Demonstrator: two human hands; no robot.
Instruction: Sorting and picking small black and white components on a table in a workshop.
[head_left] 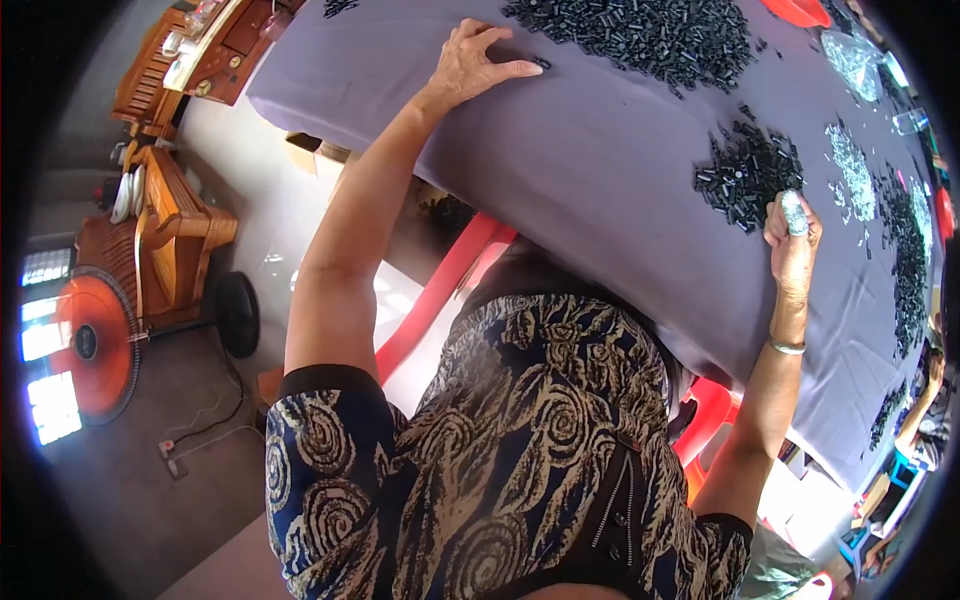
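My left hand (468, 66) rests at the far left of the cloth-covered table, its thumb stretched away from the bent fingers. By the thumb tip lies a small dark piece (541, 63); the hand grips nothing that I can see. My right hand (793, 250) is closed at the near right edge of a small pile of short black cylindrical pieces (740, 180). A shiny, pale wrapping (794, 213) covers its thumb. The curled fingers hide whatever they may hold. A much larger heap of the same black pieces (650, 40) spreads along the far side.
Clear pieces (853, 175) and more black pieces (908, 270) are scattered at the right. A clear plastic bag (852, 62) and a red dish (798, 10) lie at the far right. Left, on the floor, stands an orange fan (90, 342). Another person's arm (920, 405) shows at the right edge.
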